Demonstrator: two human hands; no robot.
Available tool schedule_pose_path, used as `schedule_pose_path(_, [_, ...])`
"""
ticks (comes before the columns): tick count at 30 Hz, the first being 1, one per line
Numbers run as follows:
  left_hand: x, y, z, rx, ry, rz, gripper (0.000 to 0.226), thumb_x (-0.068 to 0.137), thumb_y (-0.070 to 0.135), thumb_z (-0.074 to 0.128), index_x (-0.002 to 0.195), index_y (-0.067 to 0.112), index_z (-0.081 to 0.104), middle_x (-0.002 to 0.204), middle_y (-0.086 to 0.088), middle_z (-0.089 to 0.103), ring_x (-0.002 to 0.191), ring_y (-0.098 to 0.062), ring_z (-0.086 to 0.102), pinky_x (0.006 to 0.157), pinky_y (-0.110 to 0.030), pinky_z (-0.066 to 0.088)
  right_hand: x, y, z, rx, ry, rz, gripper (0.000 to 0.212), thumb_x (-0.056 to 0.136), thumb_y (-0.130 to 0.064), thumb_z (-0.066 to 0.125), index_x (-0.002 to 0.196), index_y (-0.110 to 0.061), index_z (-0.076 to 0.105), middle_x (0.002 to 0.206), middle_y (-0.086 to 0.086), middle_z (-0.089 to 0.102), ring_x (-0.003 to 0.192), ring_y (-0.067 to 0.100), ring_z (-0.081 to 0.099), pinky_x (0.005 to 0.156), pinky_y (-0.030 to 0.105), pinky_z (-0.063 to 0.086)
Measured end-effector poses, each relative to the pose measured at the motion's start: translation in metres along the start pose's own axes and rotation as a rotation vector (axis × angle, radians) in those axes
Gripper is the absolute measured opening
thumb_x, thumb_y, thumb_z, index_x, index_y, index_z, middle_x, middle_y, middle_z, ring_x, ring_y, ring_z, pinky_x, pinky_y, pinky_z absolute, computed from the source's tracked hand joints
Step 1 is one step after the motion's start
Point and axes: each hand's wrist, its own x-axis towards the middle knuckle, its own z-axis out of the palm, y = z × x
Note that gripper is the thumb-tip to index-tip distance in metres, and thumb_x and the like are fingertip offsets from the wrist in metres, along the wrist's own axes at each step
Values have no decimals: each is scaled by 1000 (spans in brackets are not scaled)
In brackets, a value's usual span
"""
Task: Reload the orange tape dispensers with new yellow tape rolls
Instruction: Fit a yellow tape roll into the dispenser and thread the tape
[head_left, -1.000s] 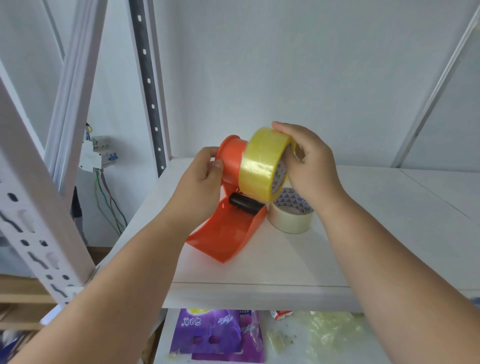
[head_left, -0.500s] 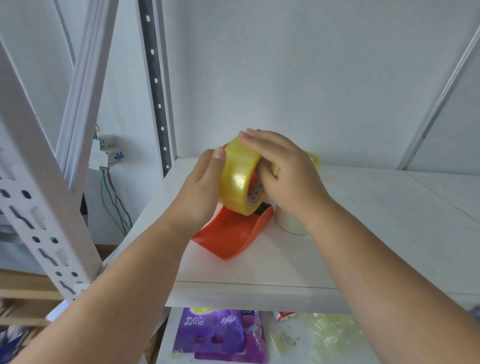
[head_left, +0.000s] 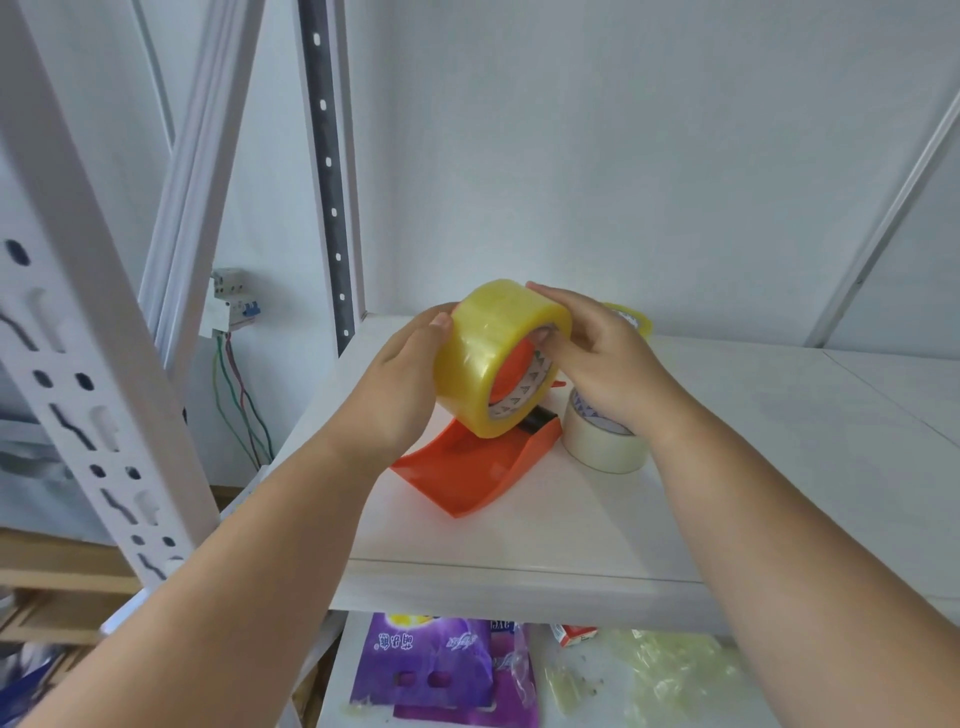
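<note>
A person's two bare hands hold a yellow tape roll (head_left: 491, 358) on an orange tape dispenser (head_left: 475, 467) that rests on a white shelf (head_left: 753, 483). The roll stands on edge, its open core facing right, with the dispenser's orange hub (head_left: 511, 371) showing inside the printed cardboard core. The left hand (head_left: 402, 395) cups the roll's left side, thumb pressed on the yellow band. The right hand (head_left: 602, 358) closes on the roll's upper right rim, fingers curled over the top and the thumb tip at the core's edge. The dispenser's curved orange base lies below the roll, a black roller (head_left: 537, 418) visible just under it. A pale cream tape roll (head_left: 602, 441) lies flat just beside the dispenser, partly behind the right wrist. A second yellow roll (head_left: 634, 319) shows behind the right hand. On the shelf below lie a purple packet (head_left: 431, 660) and clear plastic bags (head_left: 670, 670).
</note>
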Motion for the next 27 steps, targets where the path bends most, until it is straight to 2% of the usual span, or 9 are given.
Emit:
schedule_pose_path(4, [-1, 1, 0, 3, 15, -1, 44, 94, 31, 31, 83, 49, 70, 96, 16, 70, 109, -16, 61, 104, -43, 42, 4, -2, -4, 107, -86, 50, 40, 91, -14, 56, 120, -42, 55, 121, -17, 60, 112, -5, 56, 93, 17, 44])
schedule_pose_path(6, [-3, 1, 2, 31, 9, 12, 44, 102, 30, 24, 89, 49, 62, 92, 22, 68, 105, -4, 61, 97, -24, 45, 7, -1, -9, 244, -156, 108, 41, 83, -16, 49, 116, -39, 58, 127, -4, 61, 115, 7, 56, 102, 29, 42])
schedule_pose_path(8, [-6, 2, 6, 55, -25, 32, 44, 104, 34, 15, 92, 47, 55, 80, 34, 66, 91, 17, 59, 76, 0, 42, 8, -1, -12, 350, -191, 119, 41, 83, -19, 43, 120, -30, 58, 130, 7, 60, 113, 17, 56, 102, 35, 40])
schedule_pose_path(10, [-7, 1, 10, 93, -35, 71, 45, 103, 39, 13, 92, 41, 57, 76, 30, 65, 77, 23, 56, 66, 6, 37, 9, 1, -13, 329, -183, 100, 32, 93, -27, 49, 123, -29, 58, 128, 2, 62, 118, 16, 57, 103, 35, 41])
schedule_pose_path(14, [-1, -3, 6, 138, 13, 63, 48, 102, 43, 21, 78, 20, 56, 68, 9, 52, 60, 7, 52, 62, 3, 37, 10, 6, -12, 243, -170, 111, 53, 61, -66, 71, 111, -48, 64, 133, -11, 58, 130, 7, 46, 115, 36, 27])
schedule_pose_path(18, [1, -7, 3, 171, 56, 12, 50, 102, 41, 24, 65, 14, 45, 58, 7, 42, 50, 1, 42, 52, 1, 35, 15, 9, -10, 235, -168, 128, 55, 62, -63, 70, 113, -44, 62, 132, -14, 58, 130, 5, 46, 115, 35, 27])
schedule_pose_path(21, [6, -8, 1, 152, 94, -27, 49, 103, 33, 25, 59, 19, 43, 44, 14, 44, 43, 3, 42, 48, -2, 34, 16, 9, -6, 236, -208, 101, 42, 75, -47, 68, 112, -29, 63, 112, -11, 69, 107, 5, 62, 93, 28, 46])
schedule_pose_path(24, [8, -10, -6, 187, 103, -28, 54, 100, 22, 26, 73, 41, 69, 64, 24, 66, 65, 7, 60, 68, -13, 47, 15, 5, -1, 245, -216, 84, 26, 77, -24, 68, 101, -20, 58, 88, -11, 69, 82, 4, 66, 73, 20, 50])
schedule_pose_path(27, [8, -15, -9, 243, 119, -57, 48, 96, 15, 29, 98, 43, 67, 90, 15, 70, 88, -7, 65, 81, -27, 51, 15, 7, 8, 49, -232, 54, 41, 64, -41, 77, 97, -28, 56, 100, -7, 67, 95, 9, 65, 85, 27, 50])
